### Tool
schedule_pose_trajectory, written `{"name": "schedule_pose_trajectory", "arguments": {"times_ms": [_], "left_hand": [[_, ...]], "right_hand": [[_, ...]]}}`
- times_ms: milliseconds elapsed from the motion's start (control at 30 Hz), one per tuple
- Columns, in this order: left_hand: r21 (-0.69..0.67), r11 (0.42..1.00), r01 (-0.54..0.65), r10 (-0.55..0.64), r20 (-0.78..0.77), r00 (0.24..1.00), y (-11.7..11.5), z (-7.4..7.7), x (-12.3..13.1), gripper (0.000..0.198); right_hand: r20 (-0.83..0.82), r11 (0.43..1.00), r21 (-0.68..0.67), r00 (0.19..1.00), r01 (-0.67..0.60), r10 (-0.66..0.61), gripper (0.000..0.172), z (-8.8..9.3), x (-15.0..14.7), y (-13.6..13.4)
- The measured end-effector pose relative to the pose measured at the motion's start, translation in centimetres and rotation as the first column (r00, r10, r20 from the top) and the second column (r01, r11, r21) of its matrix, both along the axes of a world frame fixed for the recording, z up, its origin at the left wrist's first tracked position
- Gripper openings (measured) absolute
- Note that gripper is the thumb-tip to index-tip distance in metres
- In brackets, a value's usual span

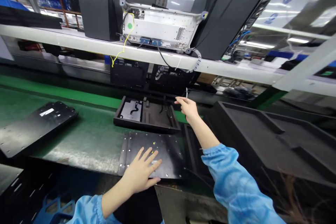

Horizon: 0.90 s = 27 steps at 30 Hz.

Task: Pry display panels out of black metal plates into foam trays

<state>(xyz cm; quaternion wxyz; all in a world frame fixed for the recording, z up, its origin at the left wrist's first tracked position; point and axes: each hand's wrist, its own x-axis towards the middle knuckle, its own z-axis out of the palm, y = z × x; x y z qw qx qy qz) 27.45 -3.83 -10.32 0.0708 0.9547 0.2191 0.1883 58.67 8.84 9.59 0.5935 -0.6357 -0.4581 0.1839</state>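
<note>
My left hand (140, 173) lies with its fingers spread on a flat black panel (162, 148) with screws along its edges, on the green bench. My right hand (187, 108) is raised beyond the panel's far right, its fingers pinched round a small, thin, silvery object (186, 92) that points upward; I cannot make out what it is. Between the panel and the shelf sits a black foam tray (154, 126), holding a grey plate (131, 110) with a black strip on it.
Another black panel (36, 126) lies at the left. Large black foam trays (252, 133) stand at the right. A white shelf beam (86, 44) crosses behind, carrying a white equipment unit (162, 26) with cables. A blue crate (55, 206) is below the bench.
</note>
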Motion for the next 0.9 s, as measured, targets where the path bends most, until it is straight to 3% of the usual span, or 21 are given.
{"name": "schedule_pose_trajectory", "arguments": {"times_ms": [100,200,267,400,500,600,667,800,900], "left_hand": [[0.006,1.0,0.01,-0.01,-0.007,1.0,0.0,-0.3,0.0,0.074],[-0.008,1.0,0.016,-0.016,0.0,1.0,0.1,-0.4,0.0,0.076],[-0.025,0.999,0.033,-0.033,0.01,0.999,0.2,0.1,-0.2,0.078],[-0.095,0.994,0.045,-0.04,0.062,0.997,0.5,2.3,-1.8,0.072],[-0.186,0.973,-0.139,0.168,0.149,0.974,0.8,2.9,-3.6,0.06],[-0.382,0.833,-0.401,0.506,0.23,0.831,1.0,1.9,-5.0,0.068],[-0.546,0.715,-0.437,0.633,0.238,0.737,0.9,1.0,-5.5,0.078],[-0.79,0.554,-0.263,0.671,0.237,0.702,1.0,0.5,-5.9,0.08],[-0.871,0.47,-0.143,0.7,0.269,0.661,1.4,0.9,-6.2,0.083]], "right_hand": [[-0.003,0.995,-0.02,0.995,-0.102,0.102,0.045,-0.7,-2.6,-3.2],[0.105,0.986,-0.004,0.98,-0.168,0.168,0.045,-2.1,-4.6,-8.9],[0.175,0.991,-0.028,0.976,-0.128,0.131,0.044,-3.8,-5.1,-13.5],[0.205,0.978,-0.206,0.979,0.042,0.001,0.052,-9.1,-3.8,-21.1],[0.194,0.925,-0.347,0.977,0.154,-0.09,0.066,-14.0,-2.7,-24.2],[0.131,0.869,-0.455,0.98,0.196,-0.152,0.085,-17.7,-3.3,-25.0],[0.067,0.842,-0.503,0.98,0.197,-0.189,0.095,-18.9,-4.2,-24.7],[-0.025,0.818,-0.553,0.978,0.159,-0.207,0.102,-19.1,-5.7,-23.9],[0.068,0.739,-0.655,0.986,0.157,-0.149,0.104,-19.3,-5.7,-23.5]]}}
